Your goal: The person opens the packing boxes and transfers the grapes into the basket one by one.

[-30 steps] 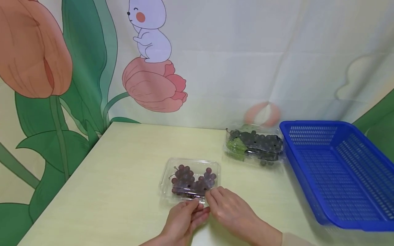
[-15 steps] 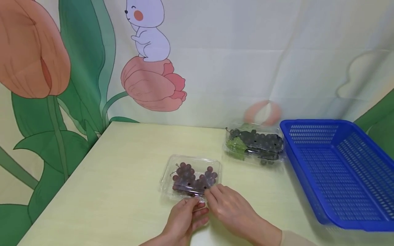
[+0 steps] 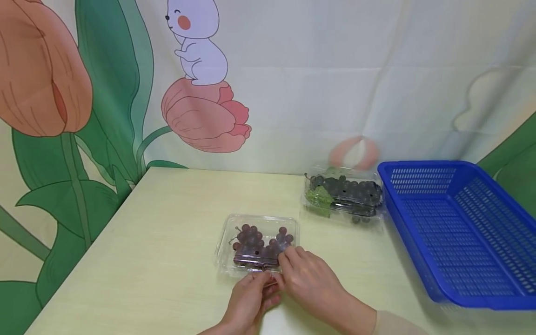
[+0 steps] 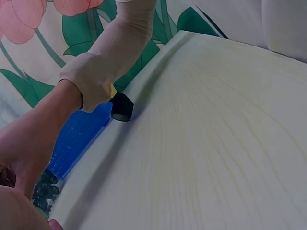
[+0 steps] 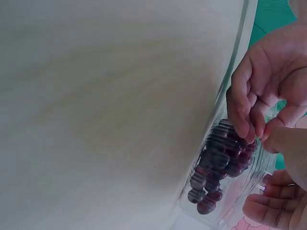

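Note:
A clear plastic clamshell [image 3: 227, 228] with dark red grapes [image 3: 250, 236] lies near the table's front in the head view. My left hand [image 3: 246, 298] pinches its front edge between thumb and fingers. Right beside it, my right hand [image 3: 307, 279] grips the front right part of the lid edge, fingers curled over it. Both thumbs come close together at the front lip. The right wrist view shows the grapes [image 5: 211, 177] through the side of the box, with fingertips of both hands at its rim. The exact hold on the lip is partly hidden by the fingers.
A second clear clamshell [image 3: 326, 174] with dark grapes and a green leaf stands at the table's back. Touching close on its right is a blue plastic basket [image 3: 437, 186]. A printed curtain [image 3: 289, 93] hangs behind the pale table [image 3: 167, 232].
My right thumb has come in toward the left hand at the front lip. The left fingers, more spread half a second ago, are drawn closer together. The clamshell stays nearly in place.

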Demonstrator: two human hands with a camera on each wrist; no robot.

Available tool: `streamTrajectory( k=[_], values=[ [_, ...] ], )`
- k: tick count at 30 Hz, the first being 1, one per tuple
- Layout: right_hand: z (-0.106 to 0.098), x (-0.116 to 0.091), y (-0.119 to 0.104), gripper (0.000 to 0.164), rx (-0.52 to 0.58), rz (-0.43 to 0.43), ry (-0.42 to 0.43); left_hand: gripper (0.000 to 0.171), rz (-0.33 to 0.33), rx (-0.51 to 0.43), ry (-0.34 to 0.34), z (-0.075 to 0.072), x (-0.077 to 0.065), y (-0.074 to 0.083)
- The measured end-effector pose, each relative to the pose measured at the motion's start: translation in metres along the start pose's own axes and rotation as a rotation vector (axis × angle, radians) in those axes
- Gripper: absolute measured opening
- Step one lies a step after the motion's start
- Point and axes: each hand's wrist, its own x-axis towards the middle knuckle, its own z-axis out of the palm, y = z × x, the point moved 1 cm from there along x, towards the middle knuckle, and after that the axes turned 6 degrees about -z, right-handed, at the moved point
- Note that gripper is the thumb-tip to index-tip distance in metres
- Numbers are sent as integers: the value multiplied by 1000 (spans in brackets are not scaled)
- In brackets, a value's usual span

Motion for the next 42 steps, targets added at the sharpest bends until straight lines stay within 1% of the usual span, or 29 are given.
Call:
streamTrajectory(
  k=[3, 7, 10, 15, 18, 22, 24, 28, 30, 34, 38, 41, 42],
  values=[
    [1, 0, 0, 34, 5, 10, -6, 23, 4, 8, -5, 0, 0, 0],
    [2, -2, 1, 33, 6, 10, 9, 26, 0, 7, -16, 0, 0, 0],
    [3, -3, 1, 31, 19, 21, 36, 26, -3, 5, -23, -1, 0, -1],
    [6, -3, -1, 26, 40, 75, 90, 21, -3, -2, -37, 0, 1, -2],
    [5, -1, -5, 25, 4, 93, 91, 18, 2, -5, -41, 1, 1, -3],
    [0, 4, -12, 28, -74, 105, 40, 16, 4, -19, -32, 4, 0, -3],
    [-2, 7, -15, 29, -100, 127, 23, 17, 1, -16, -27, 4, 0, -2],
    [-1, 10, -21, 28, -130, 182, 28, 22, -14, 2, -10, 4, -1, 0],
    [0, 11, -22, 27, -137, 193, 32, 23, -23, 0, -4, 4, 0, 0],
    [1, 10, -21, 30, -133, 190, 21, 28, -34, -17, -16, 3, 1, 1],
    [-1, 10, -21, 30, -123, 164, 17, 33, -50, -31, -33, 2, 3, 1],
    [-3, 11, -22, 16, -143, 128, 30, 31, -62, -55, -28, 1, 4, 1],
    [-3, 11, -22, 16, -151, 117, 34, 30, -66, -63, -22, 1, 4, 2]
  ],
)
